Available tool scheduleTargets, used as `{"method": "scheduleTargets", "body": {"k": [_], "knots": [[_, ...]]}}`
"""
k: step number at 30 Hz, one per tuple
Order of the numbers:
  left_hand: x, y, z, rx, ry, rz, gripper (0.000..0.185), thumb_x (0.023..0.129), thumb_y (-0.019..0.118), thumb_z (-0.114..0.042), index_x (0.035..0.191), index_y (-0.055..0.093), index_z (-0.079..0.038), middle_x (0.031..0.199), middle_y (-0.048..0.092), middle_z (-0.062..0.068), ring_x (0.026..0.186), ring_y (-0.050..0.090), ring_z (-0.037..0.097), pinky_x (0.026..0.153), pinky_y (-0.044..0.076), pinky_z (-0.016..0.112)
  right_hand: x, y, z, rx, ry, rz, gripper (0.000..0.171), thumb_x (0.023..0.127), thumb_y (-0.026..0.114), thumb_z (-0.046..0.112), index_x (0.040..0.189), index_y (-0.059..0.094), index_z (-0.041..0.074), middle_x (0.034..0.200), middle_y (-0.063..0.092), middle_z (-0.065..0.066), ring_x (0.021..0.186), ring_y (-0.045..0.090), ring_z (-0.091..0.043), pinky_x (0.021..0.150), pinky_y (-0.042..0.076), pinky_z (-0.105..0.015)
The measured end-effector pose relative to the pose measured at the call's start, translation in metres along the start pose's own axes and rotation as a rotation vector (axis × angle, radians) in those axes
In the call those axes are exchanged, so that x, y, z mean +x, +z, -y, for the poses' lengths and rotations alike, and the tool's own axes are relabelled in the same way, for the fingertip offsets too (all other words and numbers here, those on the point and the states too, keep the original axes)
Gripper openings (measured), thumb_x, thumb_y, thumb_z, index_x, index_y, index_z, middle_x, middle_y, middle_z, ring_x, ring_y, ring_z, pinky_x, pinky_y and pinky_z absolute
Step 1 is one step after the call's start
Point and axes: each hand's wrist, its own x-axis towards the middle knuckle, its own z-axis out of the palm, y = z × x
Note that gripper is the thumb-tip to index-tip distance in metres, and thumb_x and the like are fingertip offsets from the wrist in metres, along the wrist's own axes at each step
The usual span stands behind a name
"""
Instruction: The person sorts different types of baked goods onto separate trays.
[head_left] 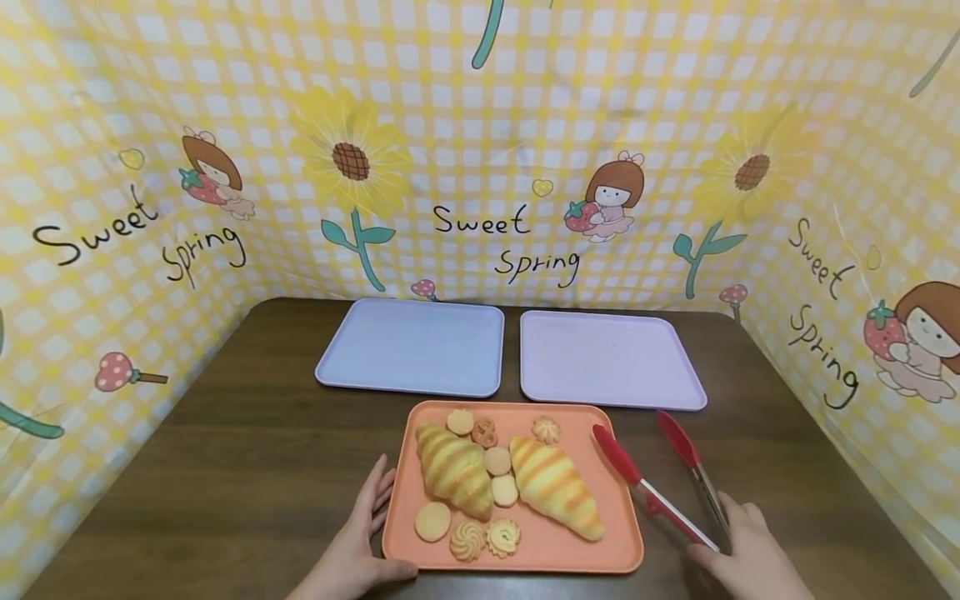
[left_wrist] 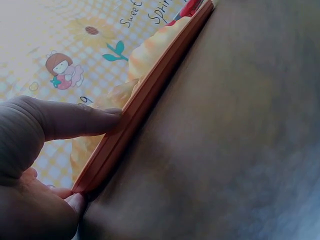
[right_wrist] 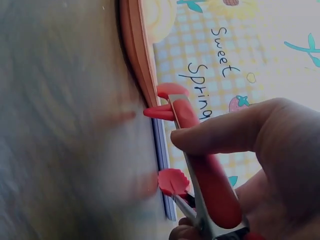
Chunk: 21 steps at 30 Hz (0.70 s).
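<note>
Behind sit two bare trays (head_left: 411, 346); left hand (head_left: 360, 533) touches the orange tray (head_left: 622, 533); right hand (head_left: 753, 554) grips red tongs (head_left: 660, 487).

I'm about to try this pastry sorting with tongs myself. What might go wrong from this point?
The tongs stand open, one red tip over the orange tray and one beyond its edge; closing them there may nudge the tray. The right hand grips them at the very end, so aim may wobble. Small cookies lie tight against the croissants, so one may get dragged along.

Red tongs (head_left: 660, 483) lie open on the worktop, tips pointing to 11 o'clock, just right of the orange tray (head_left: 622, 533) of pastries.
</note>
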Motion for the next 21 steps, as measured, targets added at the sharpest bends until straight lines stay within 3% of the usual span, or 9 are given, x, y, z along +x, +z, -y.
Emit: {"method": "scheduleTargets", "body": {"k": [10, 15, 21], "knots": [[0.001, 0.001, 0.001, -0.006, -0.006, -0.001, 0.133, 0.069, 0.088, 0.003, 0.159, -0.010, -0.009, 0.161, 0.003, 0.029, 0.147, 0.006, 0.047, 0.097, 0.029, 0.007, 0.001, -0.008, -0.003, 0.015, -0.053, -0.092, 0.080, 0.075, 0.082, 0.026, 0.132, 0.047, -0.017, 0.103, 0.053, -0.020, 0.087, 0.057, -0.028, 0.073, 0.050, -0.047], [0.001, 0.001, 0.001, -0.009, -0.001, -0.017, 0.133, 0.067, 0.088, 0.005, 0.159, -0.007, -0.010, 0.161, 0.004, 0.030, 0.147, 0.007, 0.046, 0.097, 0.030, 0.008, 0.000, -0.013, 0.003, 0.017, -0.130, -0.201, 0.079, 0.073, 0.085, 0.026, 0.132, 0.049, -0.013, 0.101, 0.054, -0.019, 0.085, 0.057, -0.029, 0.070, 0.048, -0.047], [0.000, 0.001, 0.001, -0.009, -0.008, -0.020, 0.133, 0.067, 0.088, 0.005, 0.159, -0.007, -0.009, 0.161, 0.004, 0.030, 0.147, 0.007, 0.046, 0.097, 0.030, 0.008, 0.002, -0.015, 0.016, 0.049, -0.236, -0.241, 0.082, 0.070, 0.090, 0.023, 0.134, 0.048, -0.006, 0.105, 0.061, -0.014, 0.088, 0.058, -0.026, 0.069, 0.049, -0.044]]}}
